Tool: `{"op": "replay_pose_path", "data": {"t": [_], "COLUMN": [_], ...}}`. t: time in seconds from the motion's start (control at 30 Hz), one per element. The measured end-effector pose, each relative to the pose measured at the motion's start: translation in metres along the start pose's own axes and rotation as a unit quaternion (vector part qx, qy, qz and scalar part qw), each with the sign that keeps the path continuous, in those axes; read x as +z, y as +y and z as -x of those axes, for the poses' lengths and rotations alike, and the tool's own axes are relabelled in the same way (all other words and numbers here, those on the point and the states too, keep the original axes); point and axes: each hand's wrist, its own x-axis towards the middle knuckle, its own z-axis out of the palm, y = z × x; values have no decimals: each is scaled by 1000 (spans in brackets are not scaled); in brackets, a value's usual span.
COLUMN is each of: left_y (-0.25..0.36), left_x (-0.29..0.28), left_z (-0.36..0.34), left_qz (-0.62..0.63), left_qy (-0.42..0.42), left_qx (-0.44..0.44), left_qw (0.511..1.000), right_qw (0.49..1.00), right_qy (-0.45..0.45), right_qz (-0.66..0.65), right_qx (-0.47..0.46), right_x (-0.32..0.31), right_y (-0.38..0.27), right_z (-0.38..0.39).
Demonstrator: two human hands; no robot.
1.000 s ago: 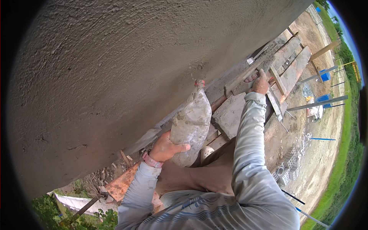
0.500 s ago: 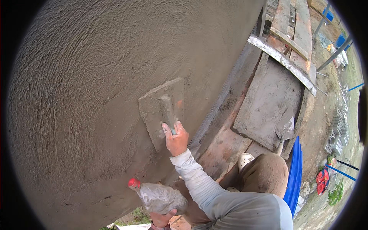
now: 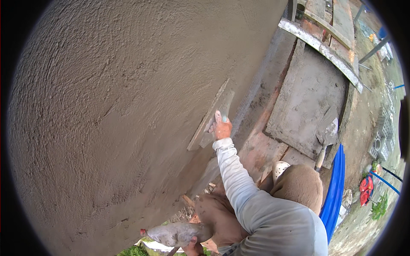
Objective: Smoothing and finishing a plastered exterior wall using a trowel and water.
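My right hand (image 3: 222, 129) grips the handle of a plastering float (image 3: 223, 96). The float is tilted against the wet plastered wall (image 3: 106, 128), close to the wall's right side. Down at the bottom, my left hand (image 3: 193, 247) is wrapped round a cement-smeared plastic bottle (image 3: 175, 233). That bottle lies nearly level, its red cap pointing left toward the wall. A trowel (image 3: 328, 128) with mortar on its blade rests on the corner of a mortar-covered board (image 3: 305, 94), to the right of my right hand.
A long pale straightedge (image 3: 322, 53) crosses the far end of the board. Wooden planks (image 3: 341, 21) run beyond it. Right of my knee stands a blue corrugated sheet (image 3: 335, 194). Grey hollow blocks (image 3: 383, 134) and a red bag (image 3: 366, 190) lie on the ground at the far right.
My right hand has moved the float up and right along the wall, and it is now tilted more edge-on. The bottle in my left hand has dropped lower and turned more level.
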Motion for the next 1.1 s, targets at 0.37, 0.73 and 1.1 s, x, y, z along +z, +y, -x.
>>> {"op": "replay_pose_path", "data": {"t": [0.37,0.73,1.1], "left_y": [159,151,155], "left_x": [164,183,202], "left_z": [-64,-73,-62], "left_qz": [12,3,9], "left_qy": [210,221,251], "left_qx": [-187,-223,-247], "left_qw": [960,949,936], "right_qw": [908,998,965], "right_qy": [-6,-19,85], "right_qz": [239,45,198], "right_qx": [-345,-25,-150], "right_x": [68,-10,-34], "right_y": [-140,-25,-104], "right_z": [21,-21,-171]}}
